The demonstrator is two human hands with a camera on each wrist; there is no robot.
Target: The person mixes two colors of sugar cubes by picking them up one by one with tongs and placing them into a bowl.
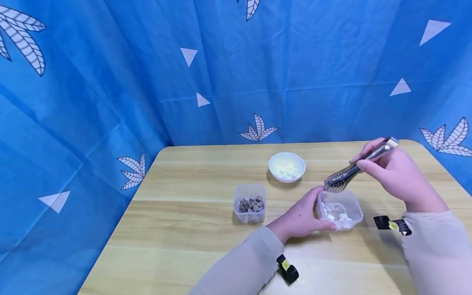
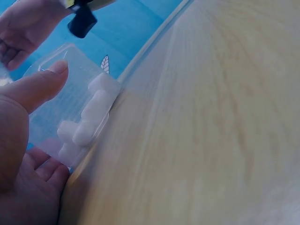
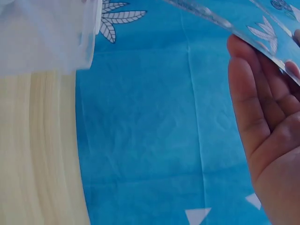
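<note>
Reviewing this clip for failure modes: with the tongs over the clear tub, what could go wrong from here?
1. The left hand only steadies the small clear plastic tub of white cubes; a hard push from the metal perforated tongs might tip or slide it.
2. The right hand grips the tongs far back, so a smooth cube could slip out.

text: none legible | labels: none | yellow strap tags (image 1: 393, 225): unreadable
</note>
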